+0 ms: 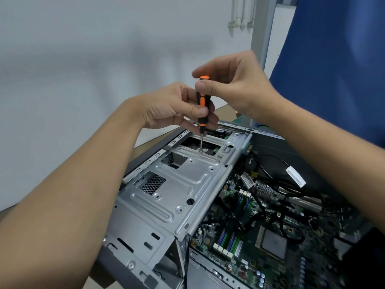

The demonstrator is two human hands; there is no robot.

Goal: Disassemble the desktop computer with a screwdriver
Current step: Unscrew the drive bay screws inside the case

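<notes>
Screwdriver (201, 105) was gripped at mid-handle by left hand (173, 107), cap pinched by right hand (233, 84); tip was seated in a screw (201, 150) on the drive cage (183, 184) (desktop computer (145, 157) lay open). W/ tilt or weak pressure, head could be stripped, screw lost onto motherboard (252, 265).

Premises present as a plain repair workroom, not a home. At 5 o'clock an opened grey sheet-metal desktop computer chassis (177, 184) with an exposed green circuit board (250, 236) lies on a pale beige worktop (226, 111), with a black-and-orange screwdriver (201, 105) set upright on it at centre. A bare white painted wall (83, 59) fills 9 to 12 o'clock, surface-mounted white pipes (241, 17) run at 1 o'clock, and a blue fabric-like surface (337, 69) stands at 2 o'clock.
</notes>
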